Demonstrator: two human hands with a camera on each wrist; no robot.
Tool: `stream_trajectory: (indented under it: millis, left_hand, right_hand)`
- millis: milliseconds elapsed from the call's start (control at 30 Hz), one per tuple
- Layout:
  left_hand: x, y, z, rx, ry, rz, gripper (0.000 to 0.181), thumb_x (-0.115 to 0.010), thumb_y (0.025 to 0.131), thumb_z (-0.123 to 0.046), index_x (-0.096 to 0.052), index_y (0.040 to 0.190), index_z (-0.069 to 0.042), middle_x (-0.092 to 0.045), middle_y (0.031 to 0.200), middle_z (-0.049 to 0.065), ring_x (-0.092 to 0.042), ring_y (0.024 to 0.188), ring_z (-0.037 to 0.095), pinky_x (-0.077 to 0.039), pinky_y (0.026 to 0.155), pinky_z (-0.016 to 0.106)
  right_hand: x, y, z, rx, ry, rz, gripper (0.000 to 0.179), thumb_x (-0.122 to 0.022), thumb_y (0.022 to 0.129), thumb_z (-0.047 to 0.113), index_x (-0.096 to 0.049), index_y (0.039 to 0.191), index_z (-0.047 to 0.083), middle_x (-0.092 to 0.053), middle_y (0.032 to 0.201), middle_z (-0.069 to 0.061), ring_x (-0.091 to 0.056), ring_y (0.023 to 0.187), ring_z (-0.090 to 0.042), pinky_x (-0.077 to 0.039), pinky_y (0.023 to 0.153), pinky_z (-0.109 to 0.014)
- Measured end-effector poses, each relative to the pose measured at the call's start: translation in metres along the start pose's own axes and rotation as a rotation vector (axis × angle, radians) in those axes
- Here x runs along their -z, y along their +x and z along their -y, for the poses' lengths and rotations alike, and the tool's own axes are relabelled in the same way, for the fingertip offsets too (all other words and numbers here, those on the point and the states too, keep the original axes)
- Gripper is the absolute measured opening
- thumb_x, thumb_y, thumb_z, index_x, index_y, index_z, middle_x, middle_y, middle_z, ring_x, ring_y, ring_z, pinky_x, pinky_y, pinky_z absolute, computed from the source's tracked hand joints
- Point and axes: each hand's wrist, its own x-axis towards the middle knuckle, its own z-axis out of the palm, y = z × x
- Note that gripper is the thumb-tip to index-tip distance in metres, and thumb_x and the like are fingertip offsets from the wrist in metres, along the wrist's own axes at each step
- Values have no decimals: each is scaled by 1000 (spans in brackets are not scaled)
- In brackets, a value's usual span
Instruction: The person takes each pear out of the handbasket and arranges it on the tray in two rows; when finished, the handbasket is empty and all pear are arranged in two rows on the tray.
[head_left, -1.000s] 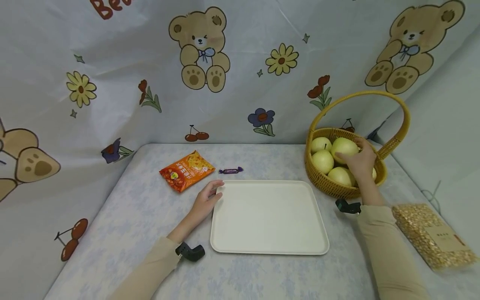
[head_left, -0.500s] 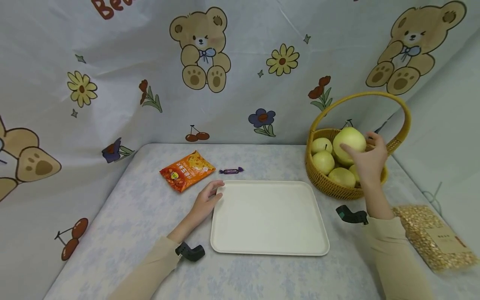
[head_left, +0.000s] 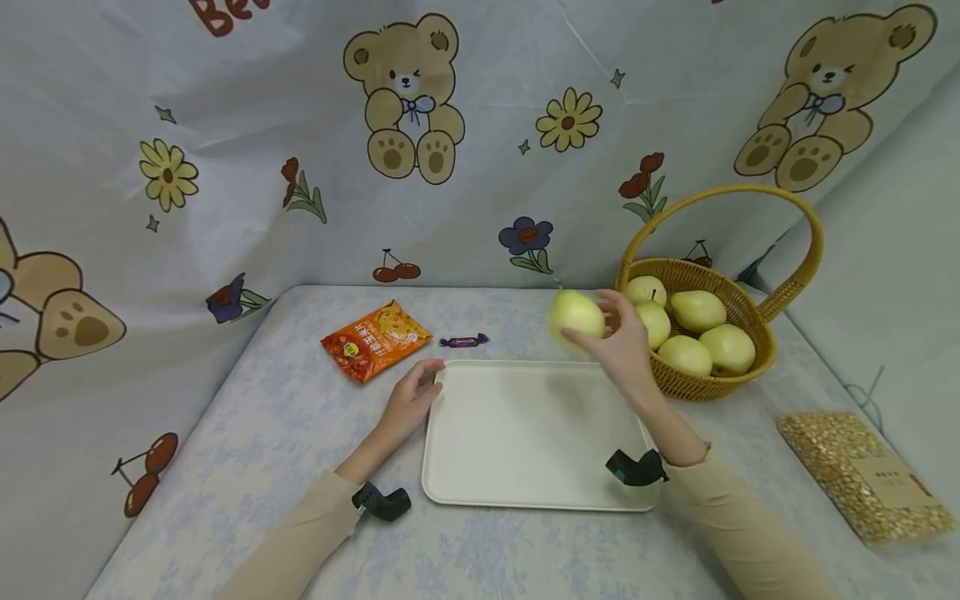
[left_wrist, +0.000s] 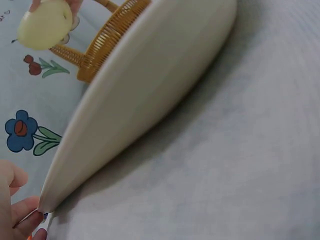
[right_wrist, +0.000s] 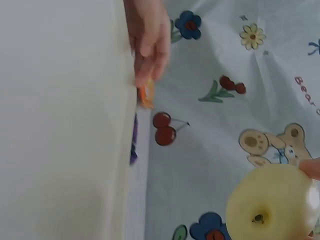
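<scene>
My right hand [head_left: 626, 342] holds a pale yellow-green pear [head_left: 576, 317] in the air above the far right part of the white tray [head_left: 536, 433]. The thumb and fingers grip the pear's side; the left wrist view shows the pear [left_wrist: 45, 25] raised beyond the tray's edge. My left hand [head_left: 408, 400] rests at the tray's far left corner. In the left wrist view its fingertips [left_wrist: 32, 205] touch the tray's rim, fingers relaxed. Several more pears [head_left: 697, 310] lie in a yellow woven basket [head_left: 667, 382] to the right of the tray.
An orange snack bag [head_left: 377, 340] and a purple-wrapped candy [head_left: 464, 341] lie behind the tray, to the left. A clear bag of grains [head_left: 862, 475] lies at the right. The basket's tall handle [head_left: 720, 193] arches over it. A bear-print cloth [head_left: 465, 225] hangs behind.
My right hand has lifted the pear out of the basket and carried it left, to above the tray's far edge. The left hand has stayed at the tray's corner.
</scene>
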Motion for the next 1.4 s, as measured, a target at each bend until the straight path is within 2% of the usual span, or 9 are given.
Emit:
stream_trajectory:
  millis: [67, 167, 300, 533, 700, 933, 1067, 1167, 1400]
  left_hand:
    - [2, -3, -11, 4, 3, 15, 36, -52, 96, -9, -51, 132, -2, -52, 138, 15, -46, 132, 31, -36, 111, 49]
    - [2, -3, -12, 7, 20, 14, 37, -52, 96, -9, -50, 132, -1, -53, 137, 15, -48, 131, 30, -37, 110, 48]
    - [0, 3, 3, -9, 26, -22, 37, -54, 95, -11, -52, 132, -4, -56, 135, 13, -52, 127, 28, -40, 108, 47]
    - [-1, 4, 5, -4, -5, -34, 37, -54, 95, -11, -52, 131, -3, -57, 132, 13, -52, 124, 27, -41, 108, 45]
    - [-1, 4, 7, -3, 9, -36, 35, -54, 94, -10, -54, 129, -5, -58, 130, 13, -54, 122, 27, -43, 106, 45]
    - [0, 3, 5, -3, 17, -30, 36, -54, 95, -9, -53, 131, -5, -57, 131, 13, -53, 122, 27, -42, 107, 45]
    - [-1, 3, 3, 14, 17, -23, 37, -54, 95, -11, -52, 131, -6, -56, 133, 11, -52, 123, 26, -41, 109, 43]
    - [0, 3, 2, 27, 18, -15, 37, -54, 95, -12, -52, 131, -7, -55, 134, 10, -52, 124, 26, -40, 109, 43]
    - [0, 3, 2, 43, 28, -8, 37, -54, 95, -12, -52, 132, -8, -55, 134, 10, -51, 124, 25, -41, 109, 43]
  right_hand:
    - [-15, -6, 0, -10, -3, 70, 72, -80, 76, 23, -45, 137, 7, -54, 123, -18, -54, 101, -29, -46, 78, -28]
    - [-38, -16, 0, -28, -13, 153, 72, -81, 74, 24, -47, 136, 7, -56, 121, -18, -55, 101, -30, -49, 78, -32]
    - [-66, -29, -2, -52, -22, 243, 71, -82, 72, 25, -49, 132, 7, -58, 117, -17, -56, 98, -30, -50, 76, -32]
    - [-96, -37, -6, -120, -46, 343, 71, -81, 72, 26, -50, 132, 5, -60, 114, -19, -58, 93, -28, -51, 74, -34]
    - [-104, -38, -6, -184, -51, 390, 70, -75, 79, 33, -44, 137, 6, -59, 117, -21, -60, 96, -29, -52, 78, -36]
    - [-102, -38, -7, -124, -104, 416, 73, -66, 88, 36, -32, 144, 3, -60, 113, -21, -63, 90, -26, -54, 73, -33]
    - [-100, -38, -6, -135, -64, 430, 70, -62, 92, 33, -29, 145, 3, -60, 111, -23, -66, 77, -24, -58, 64, -31]
    - [-100, -37, -7, -147, -4, 459, 68, -57, 95, 27, -23, 148, 2, -55, 118, -28, -67, 73, -27, -60, 63, -32]
    - [-104, -36, -11, -150, -4, 494, 73, -58, 95, 29, -18, 152, 6, -52, 127, -26, -66, 81, -24, -58, 63, -31]
